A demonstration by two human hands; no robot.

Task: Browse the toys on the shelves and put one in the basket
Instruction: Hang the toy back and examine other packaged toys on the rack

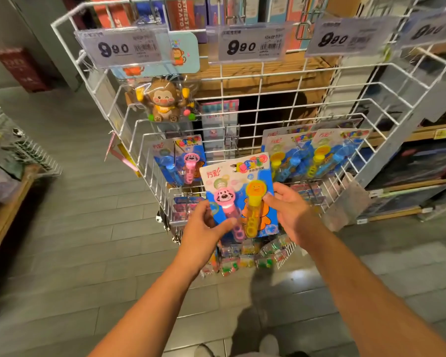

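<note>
Head view of a toy display. A blister card of bubble wands, carrying one pink and one yellow wand, is held in front of the white wire rack, clear of its hooks, with its long axis running upright and leaning slightly to the person's left. The left hand grips the lower left corner of the card, thumb laid across the base of the pink wand; the right hand pinches the right edge, fingertips beside the yellow wand. The card thus lies between the two hands, about equally near to each. Matching cards hang on the rack just behind and to the right; a packaged monkey toy hangs higher up at left, under price tags reading 9.90. Small packets sit in the rack's lowest tier, their contents too blurred to identify. No shopping basket is visible, so which way the card must travel cannot be judged; either hand could probably carry it alone.
</note>
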